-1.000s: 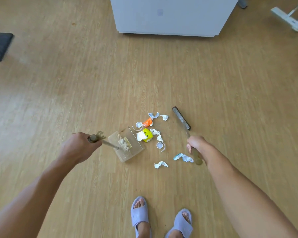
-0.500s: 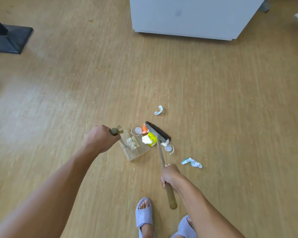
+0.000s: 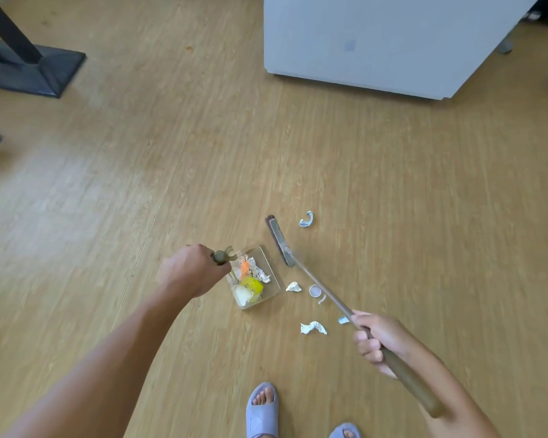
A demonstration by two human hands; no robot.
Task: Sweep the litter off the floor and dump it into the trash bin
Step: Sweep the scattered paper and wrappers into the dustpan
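Crumpled paper and bright wrappers — an orange scrap and a yellow packet (image 3: 254, 286) among them — already lie inside the clear dustpan (image 3: 256, 281), which rests on the wooden floor (image 3: 140, 184) with its open lip turned toward the litter that remains. That orientation makes sense: whatever the broom pushes leftward should slide straight in. Still loose on the boards are a white paper ball (image 3: 293, 287) just beside the pan's mouth, a small round cap (image 3: 315, 291), a larger crumpled wad (image 3: 313, 327) nearer the feet, and a bluish scrap (image 3: 306, 219) lying apart beyond the broom head (image 3: 278, 241)

The left hand (image 3: 189, 271) is closed around the dustpan's upright handle, steadying the pan so it will not skid when debris strikes it. The right hand (image 3: 375, 339) is wrapped round the broom's long handle, low on the shaft — a grip that gives short, controlled strokes. The broom head sits beyond the pan, between it and the far scrap, seemingly placed to draw pieces back

No trash bin can be identified with certainty; a white cabinet (image 3: 377, 42) stands farther off
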